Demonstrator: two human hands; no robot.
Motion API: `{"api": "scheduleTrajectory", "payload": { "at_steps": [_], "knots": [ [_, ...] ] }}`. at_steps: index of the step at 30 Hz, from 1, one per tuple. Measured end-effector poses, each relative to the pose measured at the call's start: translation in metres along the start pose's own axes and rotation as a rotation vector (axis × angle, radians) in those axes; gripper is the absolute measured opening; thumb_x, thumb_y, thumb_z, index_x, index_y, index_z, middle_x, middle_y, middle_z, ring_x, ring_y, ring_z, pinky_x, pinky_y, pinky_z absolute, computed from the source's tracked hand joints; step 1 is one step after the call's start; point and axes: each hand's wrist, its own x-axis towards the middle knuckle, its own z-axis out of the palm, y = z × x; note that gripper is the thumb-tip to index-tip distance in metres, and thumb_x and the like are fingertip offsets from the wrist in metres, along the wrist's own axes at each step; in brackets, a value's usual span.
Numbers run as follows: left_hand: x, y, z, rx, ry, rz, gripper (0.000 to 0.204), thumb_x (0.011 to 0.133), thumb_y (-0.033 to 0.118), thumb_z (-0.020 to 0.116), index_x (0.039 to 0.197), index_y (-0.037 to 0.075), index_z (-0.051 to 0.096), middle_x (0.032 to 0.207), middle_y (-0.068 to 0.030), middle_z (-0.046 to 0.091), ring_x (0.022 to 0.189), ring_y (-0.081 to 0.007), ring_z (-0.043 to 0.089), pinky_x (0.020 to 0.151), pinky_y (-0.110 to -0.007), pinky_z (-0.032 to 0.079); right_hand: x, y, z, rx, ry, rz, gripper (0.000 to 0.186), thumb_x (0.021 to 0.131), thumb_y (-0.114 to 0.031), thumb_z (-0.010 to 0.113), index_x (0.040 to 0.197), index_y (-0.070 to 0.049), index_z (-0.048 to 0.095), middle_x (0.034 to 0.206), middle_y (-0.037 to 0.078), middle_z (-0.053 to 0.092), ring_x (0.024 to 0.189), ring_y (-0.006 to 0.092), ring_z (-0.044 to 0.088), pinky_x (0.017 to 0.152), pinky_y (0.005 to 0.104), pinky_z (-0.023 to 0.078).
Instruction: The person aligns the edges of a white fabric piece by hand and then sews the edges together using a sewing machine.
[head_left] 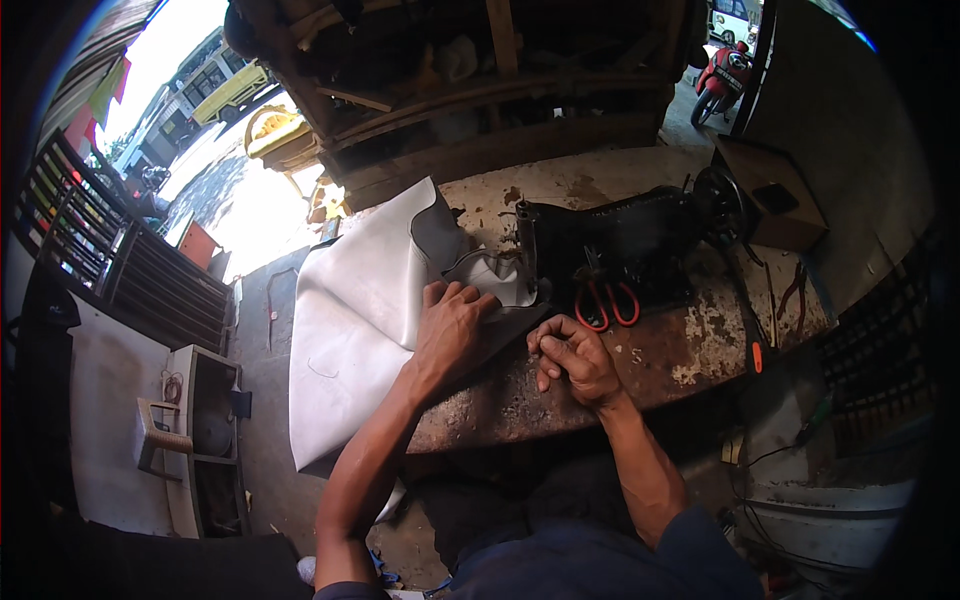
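Sheet [350, 315], pale, smooth, creased and dark-backed, drapes over the table's [480, 415] left end; left hand [452, 328] curls on it, grip unclear; right hand [575, 365] bunches its fingers narrow.

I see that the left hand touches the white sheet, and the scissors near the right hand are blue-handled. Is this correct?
Not quite: in the head view, the scissors near the right hand are red-handled, not blue-handled. The left hand does touch the white sheet.

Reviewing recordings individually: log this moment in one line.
left hand: on white sheet | right hand: curled | sewing machine: right of sheet | red-handled scissors: near right hand
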Motion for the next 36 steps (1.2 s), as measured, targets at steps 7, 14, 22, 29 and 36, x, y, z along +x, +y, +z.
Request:
{"api": "scheduleTrajectory", "payload": {
  "at_steps": [7, 14, 22, 29, 36],
  "knots": [
    [0.006, 0.004, 0.008, -0.056, -0.015, 0.053, 0.034, 0.079, 0.023, 0.078, 0.111, 0.013, 0.075, 0.103, -0.0079, 0.067, 0.111, -0.0282, 0.061, 0.106, -0.050, 0.037, 0.002, 0.010, -0.043, -1.396, 0.341, -0.020, 0.030, 0.096, -0.018, 0.058, 0.120, -0.003, 0.068, 0.080, 0.015, 0.072, 0.076, 0.0238, 0.073, 0.069, 0.0366, 0.058],
    [-0.005, -0.013, -0.012, -0.078, 0.020, -0.041, 0.033, 0.084, 0.026, 0.077, 0.114, 0.013, 0.074, 0.108, -0.0118, 0.064, 0.115, -0.0327, 0.057, 0.107, -0.051, 0.035, -0.041, -0.065, 0.079, -0.819, -0.844, 0.129, 0.035, 0.095, -0.023, 0.075, 0.128, -0.009, 0.073, 0.127, 0.014, 0.070, 0.101, 0.0277, 0.073, 0.089, 0.0390, 0.057],
    [-0.004, 0.007, -0.041, 0.215, 0.172, -0.119, 0.020, 0.086, 0.018, 0.071, 0.105, 0.010, 0.067, 0.106, -0.0111, 0.058, 0.108, -0.0315, 0.055, 0.092, -0.048, 0.037, 0.052, -0.020, -0.010, -1.073, 0.172, -0.213, 0.048, 0.090, -0.010, 0.076, 0.137, -0.007, 0.067, 0.124, 0.014, 0.067, 0.089, 0.0204, 0.073, 0.081, 0.0335, 0.058],
    [-0.047, 0.014, -0.043, 0.128, 0.231, 0.130, 0.022, 0.077, 0.010, 0.068, 0.098, 0.014, 0.066, 0.095, -0.0065, 0.057, 0.093, -0.0261, 0.058, 0.079, -0.041, 0.040, 0.058, 0.002, -0.032, -1.170, 0.069, -0.332, 0.022, 0.086, -0.007, 0.072, 0.107, -0.007, 0.076, 0.107, 0.011, 0.070, 0.094, 0.0303, 0.071, 0.082, 0.0396, 0.058],
    [-0.130, 0.057, 0.036, 0.046, 0.204, 0.050, 0.031, 0.077, 0.011, 0.066, 0.108, 0.004, 0.069, 0.094, -0.0087, 0.060, 0.090, -0.0263, 0.059, 0.078, -0.040, 0.045, 0.041, 0.016, -0.042, -1.339, -0.088, -0.416, 0.023, 0.083, -0.004, 0.066, 0.103, -0.006, 0.077, 0.104, 0.010, 0.070, 0.099, 0.0320, 0.069, 0.088, 0.0404, 0.058]
  ]
}}
